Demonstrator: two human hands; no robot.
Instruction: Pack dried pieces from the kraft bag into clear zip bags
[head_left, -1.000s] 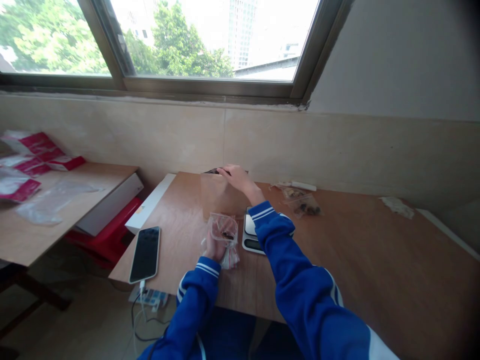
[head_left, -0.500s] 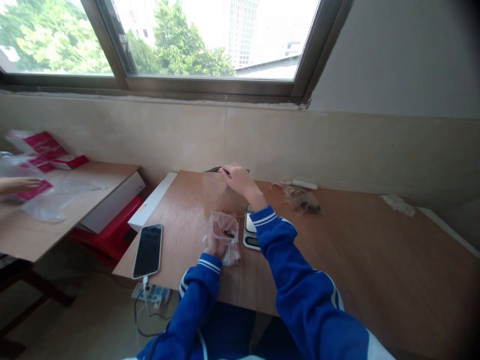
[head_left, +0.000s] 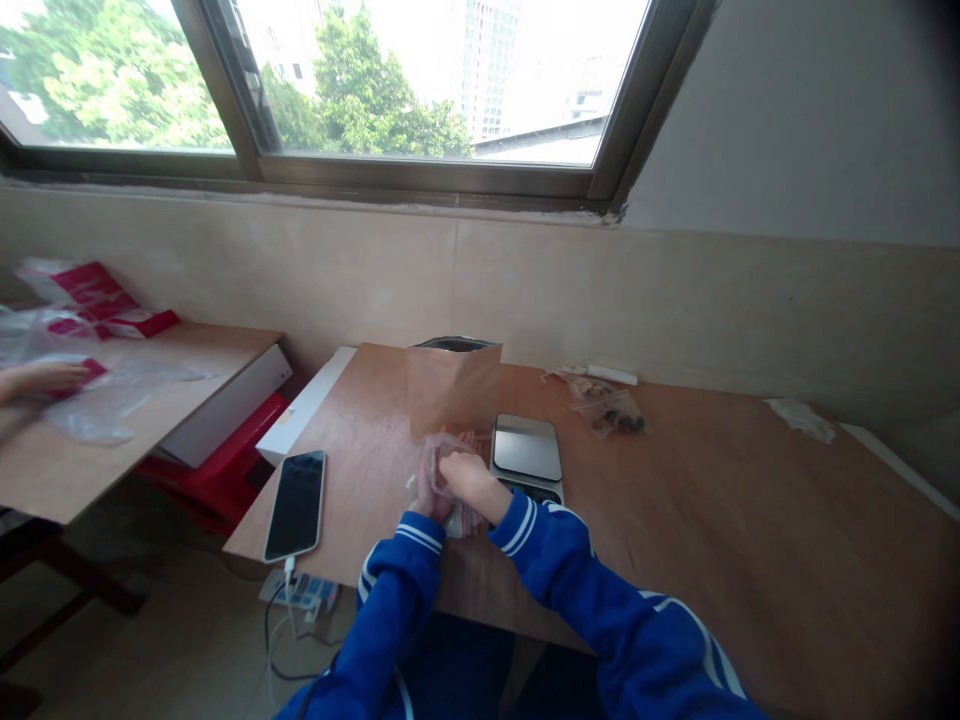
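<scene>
Low in front of me, my left hand [head_left: 426,497] grips a clear zip bag [head_left: 463,522] with red lines along its seal. Over the bag's mouth, my right hand [head_left: 466,474] is bent down with its fingers drawn together and their tips hidden in the plastic. What those fingers hold, if anything, I cannot make out. Just behind both hands stands a brown paper pouch [head_left: 455,385], upright, its dark mouth gaping at the top. To the right of my right hand lies a small digital scale [head_left: 527,448] with a bare metal plate; my sleeve partly covers its display.
At left lies a phone [head_left: 295,505] with a charging cable. Clear bags of dark bits [head_left: 611,408] lie at the back right, near a crumpled white piece [head_left: 801,419]. Another person's hand [head_left: 46,378] works among plastic and pink boxes on a neighbouring table [head_left: 225,350].
My right hand has come down from the brown pouch's mouth to the zip bag in my left hand. The scale's plate is now uncovered. My left hand has stayed nearly in place.
</scene>
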